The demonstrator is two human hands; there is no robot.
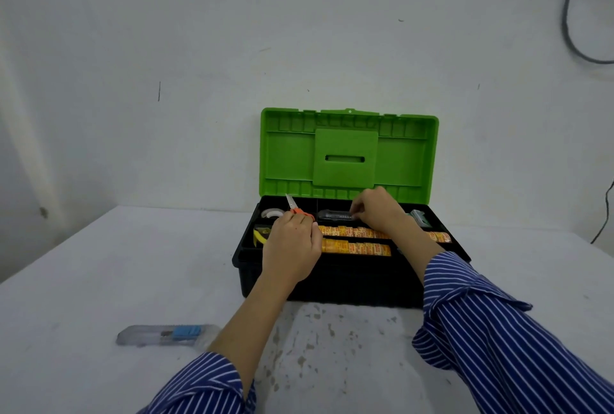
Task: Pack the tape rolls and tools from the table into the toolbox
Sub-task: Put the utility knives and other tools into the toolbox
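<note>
Hands first: my left hand (292,244) grips the orange handles of a small pair of scissors (295,207), blades pointing up and away over the back left compartment of the black plastic toolbox with the green lid (349,154). My right hand (377,209) pinches the end of a clear plastic utility knife (334,215) lying in the back middle compartment. Rows of yellow-orange tape rolls (355,246) already fill the front tray, and a white tape roll (271,213) sits back left.

I judge the raised scissor tips the main risk: they could snag the upright lid or jab the white roll as they go down. Crossing wrists could also nudge the tape rows.

Another clear utility knife with a blue slider (166,335) lies unpacked on the stained white desk (99,264), near my left sleeve, easily swept off. Behind stands a scuffed white wall, with cables at the right.
</note>
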